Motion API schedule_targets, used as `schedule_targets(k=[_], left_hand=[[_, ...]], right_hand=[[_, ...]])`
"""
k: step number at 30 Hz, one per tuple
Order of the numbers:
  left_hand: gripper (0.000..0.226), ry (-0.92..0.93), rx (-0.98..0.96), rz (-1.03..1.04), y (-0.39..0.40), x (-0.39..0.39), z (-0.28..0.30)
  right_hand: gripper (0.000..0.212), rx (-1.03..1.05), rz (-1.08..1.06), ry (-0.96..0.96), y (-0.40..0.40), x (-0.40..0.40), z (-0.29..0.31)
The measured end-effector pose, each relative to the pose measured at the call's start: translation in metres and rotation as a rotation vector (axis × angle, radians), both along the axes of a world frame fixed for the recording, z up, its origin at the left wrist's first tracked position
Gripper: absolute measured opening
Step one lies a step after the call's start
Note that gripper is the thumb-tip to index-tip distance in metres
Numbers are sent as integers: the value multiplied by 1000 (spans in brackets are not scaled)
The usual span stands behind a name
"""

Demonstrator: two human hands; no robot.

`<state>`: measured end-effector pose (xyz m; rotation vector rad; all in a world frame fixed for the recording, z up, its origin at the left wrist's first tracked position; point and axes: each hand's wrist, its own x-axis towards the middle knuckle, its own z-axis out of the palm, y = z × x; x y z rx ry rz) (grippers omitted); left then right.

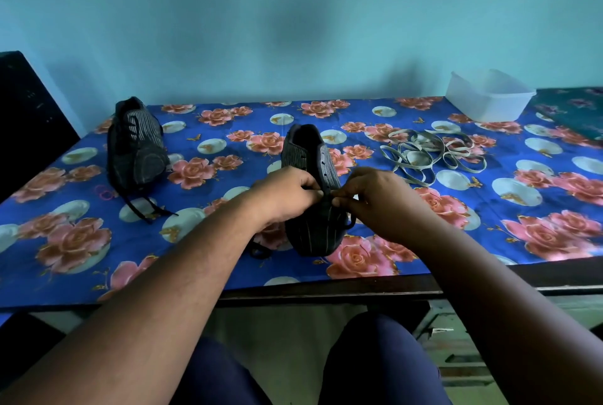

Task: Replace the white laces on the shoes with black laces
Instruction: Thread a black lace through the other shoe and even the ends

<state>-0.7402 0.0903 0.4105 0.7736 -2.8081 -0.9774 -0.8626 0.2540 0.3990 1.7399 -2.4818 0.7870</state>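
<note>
— Where's the shoe (311, 196) he's lacing?

— Right between his hands, toe toward him. His left hand (287, 194) curls round its side; his right hand (375, 199) pinches the black lace (349, 221) at the low eyelets.

— Will it behave?

— I'd say the lace is limp and light, so he should pinch it by the stiff tip. The shoe looks soft and should be held by its upper.

— And the white laces (427, 153)?

— Heaped beyond his right hand. The other shoe (137, 143) sits past his left.

Black striped shoes (311, 196), white laces (427, 151), blue rose-patterned tablecloth (489, 228)
</note>
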Motion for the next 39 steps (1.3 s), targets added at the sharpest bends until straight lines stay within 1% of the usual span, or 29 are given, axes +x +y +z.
schedule_targets(k=[3, 5, 7, 8, 9, 11, 12, 13, 15, 17, 19, 20, 22, 23, 24, 25, 26, 28, 29, 33, 35, 37, 39], left_hand=[[24, -8, 8, -16, -1, 0, 2], [21, -6, 32, -49, 2, 1, 6], [19, -13, 15, -70, 5, 2, 10], [19, -30, -33, -79, 6, 2, 10], [18, -48, -122, -90, 7, 3, 10], [20, -43, -358, -102, 11, 6, 9], [23, 1, -446, -94, 12, 9, 6], [23, 72, -485, -74, 12, 12, 4], [22, 226, -438, -7, 9, 15, 0], [22, 335, -293, 65, 3, 18, -4], [21, 435, -185, 86, 1, 23, -8], [21, 468, -165, 77, 1, 26, -11], [25, 507, -107, 32, 4, 33, -18], [30, 520, -54, -1, 5, 36, -21], [37, 519, -12, -33, 7, 39, -24], [47, 498, -25, -63, 7, 42, -28], [57, 459, -105, -87, 8, 44, -33], [70, 377, -315, -107, 9, 48, -42], [73, 365, -358, -93, 10, 49, -44], [75, 359, -343, -54, 13, 50, -43], [74, 348, -320, -47, 13, 50, -43], [70, 344, -298, -40, 14, 50, -43], [67, 341, -296, -29, 16, 51, -44]], right_hand=[[18, -31, -16, -65, 1, 0, -4], [14, -70, -23, -123, 2, 3, -4], [9, -114, -32, -203, 5, 4, -5], [8, -132, -35, -238, 5, 4, -6], [9, -144, -37, -257, 5, 4, -7], [16, -134, -51, -239, 4, 4, -11], [21, -114, -56, -214, 3, 3, -12], [26, -92, -57, -193, 3, 2, -13], [35, -68, -32, -181, 2, 1, -12], [41, -85, 32, -226, 0, 1, -9], [37, -98, 76, -308, -3, 5, -6], [30, -96, 78, -331, -7, 7, -5], [10, -101, 67, -328, -14, 10, -5], [2, -116, 72, -345, -17, 11, -5], [7, -147, 76, -380, -20, 11, -5], [10, -191, 77, -437, -21, 11, -4], [12, -242, 66, -507, -21, 11, -2], [15, -370, 21, -657, -19, 11, 4], [15, -441, -16, -724, -18, 11, 7], [16, -722, -190, -942, -4, -8, 24], [18, -831, -342, -1013, 10, -26, 28], [19, -906, -498, -1058, 26, -45, 27], [20, -917, -633, -1048, 40, -58, 21]])
